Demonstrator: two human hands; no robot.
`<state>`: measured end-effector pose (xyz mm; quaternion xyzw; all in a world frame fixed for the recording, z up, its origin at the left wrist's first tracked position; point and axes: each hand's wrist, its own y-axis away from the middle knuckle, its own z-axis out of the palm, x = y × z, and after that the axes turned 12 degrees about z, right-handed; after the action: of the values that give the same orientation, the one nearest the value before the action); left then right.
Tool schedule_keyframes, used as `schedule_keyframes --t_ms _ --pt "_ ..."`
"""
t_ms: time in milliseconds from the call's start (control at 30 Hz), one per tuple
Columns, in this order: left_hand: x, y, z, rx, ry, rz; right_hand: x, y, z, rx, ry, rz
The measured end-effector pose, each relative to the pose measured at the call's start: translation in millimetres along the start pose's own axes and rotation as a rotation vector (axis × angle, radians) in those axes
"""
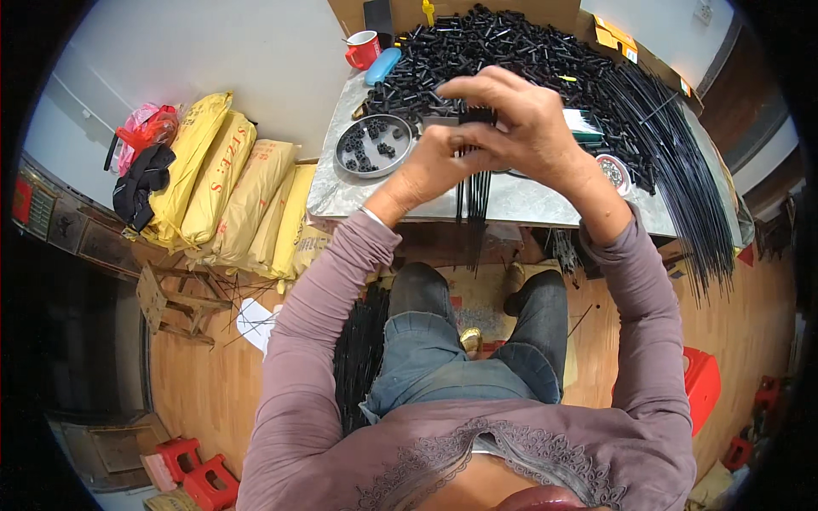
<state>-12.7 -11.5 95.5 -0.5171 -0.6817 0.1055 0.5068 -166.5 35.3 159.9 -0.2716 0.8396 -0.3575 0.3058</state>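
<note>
While both hands gripped a bundle of thin black rods [475,183] at frame centre, most stock lay unworked.
Left hand [439,162] and right hand [520,119] were closed on it; black caps [511,51] heaped the worktop [341,192], few sat in the round tray [373,146].

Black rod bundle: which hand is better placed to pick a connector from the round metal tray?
Probably the left hand: it is nearest the round metal tray of small black connectors. The right hand sits farther off, fingers curled over the top of the black rod bundle.
</note>
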Motion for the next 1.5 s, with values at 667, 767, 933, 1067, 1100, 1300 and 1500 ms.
schedule_keyframes --t_ms 667,767,933,1067,1100,1300,1500 --pt "-66 63 42 -0.413 -0.563 0.155 212 72 -50 -0.262 0.572 0.87" --pt "-64 61 41 -0.421 -0.531 0.13 216 80 -41 -0.34 0.632 0.868" --pt "-57 66 41 -0.398 -0.511 0.129 222 69 -45 -0.412 0.755 0.631" --pt "-47 74 43 -0.389 -0.552 0.09 225 68 -53 -0.483 0.826 0.65" --pt "-47 74 43 -0.395 -0.542 0.079 224 70 -53 -0.444 0.791 0.637" --pt "-46 75 43 -0.404 -0.576 0.034 218 70 -41 -0.454 0.702 0.611" --pt "-51 69 41 -0.392 -0.569 0.031 224 68 -45 -0.402 0.78 0.584"
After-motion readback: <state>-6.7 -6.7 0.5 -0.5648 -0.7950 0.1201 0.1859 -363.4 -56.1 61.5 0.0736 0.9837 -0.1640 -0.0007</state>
